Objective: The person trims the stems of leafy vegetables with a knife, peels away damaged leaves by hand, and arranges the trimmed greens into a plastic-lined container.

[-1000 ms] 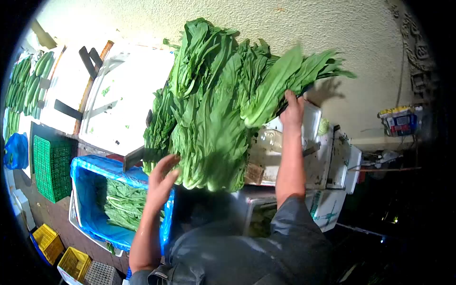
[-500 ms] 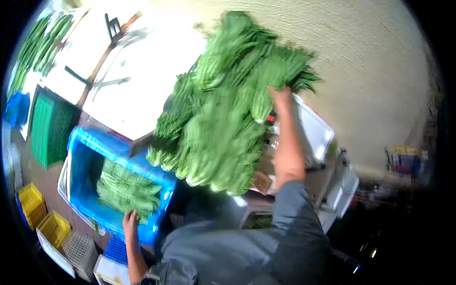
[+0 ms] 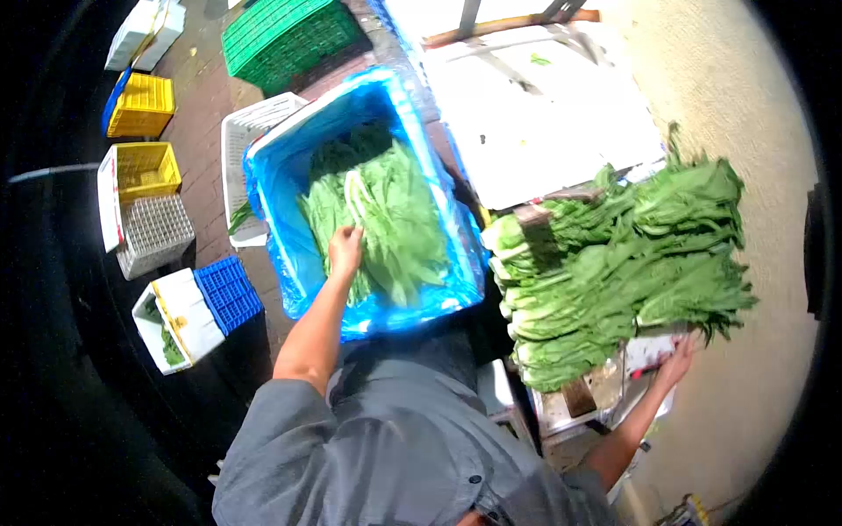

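My left hand (image 3: 345, 249) is inside a blue-lined crate (image 3: 412, 114), its fingers closed at a pale-stemmed bunch of leafy greens (image 3: 355, 197); its exact grip is partly hidden. More leafy greens (image 3: 408, 228) lie flat below and around it. My right hand (image 3: 675, 358) is low at the near right edge of a big pile of leafy greens (image 3: 605, 280), fingers mostly extended near the leaf tips. Beside its thumb is a small red object (image 3: 640, 373) on a white surface, too small to name.
A white tabletop (image 3: 544, 114) stands beyond the pile. Left of the lined crate are a white basket (image 3: 237, 153), a green crate (image 3: 281, 39), yellow crates (image 3: 145, 105), a grey crate (image 3: 156, 232), a blue basket (image 3: 228, 294) and a white foam box (image 3: 180, 302). A pale wall (image 3: 737, 105) borders the right.
The view has swung left, bringing the lined crate to the middle. My left hand has moved from the crate's near edge onto the greens inside. My right hand has left the greens it was on.
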A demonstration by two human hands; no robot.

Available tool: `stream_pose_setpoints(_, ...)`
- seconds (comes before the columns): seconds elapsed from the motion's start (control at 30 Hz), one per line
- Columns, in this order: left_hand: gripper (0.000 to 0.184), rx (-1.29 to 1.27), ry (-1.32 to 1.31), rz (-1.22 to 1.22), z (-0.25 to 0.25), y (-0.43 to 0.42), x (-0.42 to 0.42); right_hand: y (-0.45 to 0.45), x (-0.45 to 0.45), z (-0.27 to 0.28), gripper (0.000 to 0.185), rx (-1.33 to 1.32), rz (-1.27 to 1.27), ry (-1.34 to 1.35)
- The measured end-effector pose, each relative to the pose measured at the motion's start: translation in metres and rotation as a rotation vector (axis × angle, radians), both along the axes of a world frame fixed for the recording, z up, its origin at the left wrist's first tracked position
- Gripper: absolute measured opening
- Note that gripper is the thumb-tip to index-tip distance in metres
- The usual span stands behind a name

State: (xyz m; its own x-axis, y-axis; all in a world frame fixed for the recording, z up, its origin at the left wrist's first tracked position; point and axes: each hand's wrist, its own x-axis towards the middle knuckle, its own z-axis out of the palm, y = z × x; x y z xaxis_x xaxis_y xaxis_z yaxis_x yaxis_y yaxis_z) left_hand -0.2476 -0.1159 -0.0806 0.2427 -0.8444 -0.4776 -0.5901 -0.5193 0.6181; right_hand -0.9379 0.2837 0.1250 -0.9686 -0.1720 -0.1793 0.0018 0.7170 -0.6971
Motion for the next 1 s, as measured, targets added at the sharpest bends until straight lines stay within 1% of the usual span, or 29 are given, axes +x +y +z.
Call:
stream_pose_setpoints(0.03, 0.044, -0.022, -0.090, -0.015, -0.012, -0.014, 0.006, -0.067, 0.085, 0.047, 0.046, -0.117, -0.082, -0.080)
stream_pose_setpoints(0.07, 0.045, -0.052, -0.152, -0.003, -0.017, -0.028, 0.004, -0.072, 0.118, 0.052, 0.042, -0.262, -0.010, -0.197)
stream_pose_setpoints(0.1, 0.046, -0.080, -0.211, 0.005, -0.017, -0.044, 0.000, -0.071, 0.139, 0.049, 0.040, -0.338, -0.038, -0.363)
stream_pose_setpoints(0.13, 0.048, -0.110, -0.270, 0.010, -0.021, -0.061, 0.000, -0.073, 0.167, 0.045, 0.040, -0.455, 0.054, -0.594)
stream_pose_setpoints(0.17, 0.053, -0.106, -0.233, 0.009, -0.040, -0.074, 0.004, -0.098, 0.219, 0.048, 0.043, -0.503, 0.111, -0.679)
stream_pose_setpoints(0.2, 0.056, -0.158, -0.303, -0.017, -0.051, -0.083, 0.001, -0.100, 0.244, 0.032, 0.047, -0.390, 0.100, -0.784)
stream_pose_setpoints(0.23, 0.058, -0.210, -0.374, -0.043, -0.060, -0.090, -0.003, -0.113, 0.288, 0.026, 0.054, -0.480, 0.242, -1.002)
stream_pose_setpoints(0.27, 0.060, -0.124, -0.361, -0.069, -0.065, -0.099, -0.007, -0.094, 0.309, -0.012, 0.059, -0.546, 0.207, -1.240)
stream_pose_setpoints(0.33, 0.064, 0.055, -0.333, -0.120, -0.063, -0.114, -0.013, -0.099, 0.374, -0.036, 0.054, -0.590, -0.033, -1.581)
stream_pose_setpoints(0.37, 0.065, 0.150, -0.306, -0.124, -0.060, -0.117, -0.013, -0.105, 0.402, -0.035, 0.052, -0.439, 0.065, -1.538)
stream_pose_setpoints(0.43, 0.060, 0.130, -0.451, -0.111, -0.070, -0.117, -0.012, -0.119, 0.442, -0.029, 0.047, -0.458, -0.084, -1.658)
stream_pose_setpoints(0.47, 0.057, 0.201, -0.375, -0.110, -0.070, -0.122, -0.009, -0.114, 0.453, -0.035, 0.046, -0.472, -0.150, -1.691)
stream_pose_setpoints(0.5, 0.057, 0.211, -0.295, -0.109, -0.067, -0.124, -0.006, -0.120, 0.464, -0.034, 0.044, -0.491, -0.211, -1.717)
stream_pose_setpoints(0.53, 0.058, 0.219, -0.216, -0.108, -0.061, -0.125, -0.001, -0.125, 0.473, -0.028, 0.042, -0.264, -0.094, -1.539)
stream_pose_setpoints(0.57, 0.059, 0.227, -0.139, -0.109, -0.055, -0.124, 0.004, -0.133, 0.481, -0.026, 0.040, -0.203, -0.001, -1.487)
stream_pose_setpoints(0.6, 0.062, 0.085, -0.008, -0.092, -0.062, -0.114, 0.011, -0.141, 0.488, -0.022, 0.039, -0.141, 0.090, -1.433)
stream_pose_setpoints(0.63, 0.062, -0.117, -0.071, -0.087, -0.058, -0.101, 0.010, -0.146, 0.493, -0.019, 0.039, -0.081, 0.182, -1.378)
stream_pose_setpoints(0.67, 0.062, -0.121, 0.189, -0.007, -0.054, -0.093, 0.013, -0.140, 0.494, -0.034, 0.039, -0.129, 0.415, -1.283)
stream_pose_setpoints(0.7, 0.062, -0.123, 0.450, 0.071, -0.043, -0.086, 0.015, -0.151, 0.494, -0.032, 0.039, -0.091, 0.505, -1.238)
stream_pose_setpoints(0.77, 0.063, -0.134, 0.613, 0.072, -0.005, -0.073, 0.019, -0.202, 0.495, -0.030, 0.040, -0.016, 0.680, -1.145)
stream_pose_setpoints(0.8, 0.064, -0.141, 0.695, 0.073, 0.017, -0.067, 0.022, -0.225, 0.495, -0.027, 0.041, 0.005, 0.808, -1.044)
stream_pose_setpoints(0.83, 0.061, -0.196, 0.659, 0.030, 0.037, -0.062, 0.026, -0.251, 0.496, -0.023, 0.043, 0.025, 0.935, -0.939)
stream_pose_setpoints(0.87, 0.063, -0.261, 0.652, 0.002, 0.060, -0.057, 0.032, -0.282, 0.501, -0.012, 0.045, -0.033, 1.152, -0.699)
stream_pose_setpoints(0.9, 0.064, -0.329, 0.644, -0.023, 0.085, -0.052, 0.037, -0.313, 0.510, 0.008, 0.047, -0.075, 1.318, -0.508)
stream_pose_setpoints(0.93, 0.067, -0.364, 0.664, -0.030, 0.113, -0.049, 0.043, -0.344, 0.519, 0.028, 0.050, -0.121, 1.452, -0.291)
stream_pose_setpoints(0.97, 0.070, -0.399, 0.681, -0.038, 0.143, -0.047, 0.053, -0.371, 0.536, 0.053, 0.053, -0.154, 1.541, -0.136)
stream_pose_setpoints(1.0, 0.071, -0.372, 0.569, -0.080, 0.173, -0.045, 0.066, -0.392, 0.551, 0.076, 0.054, -0.162, 1.623, -0.060)
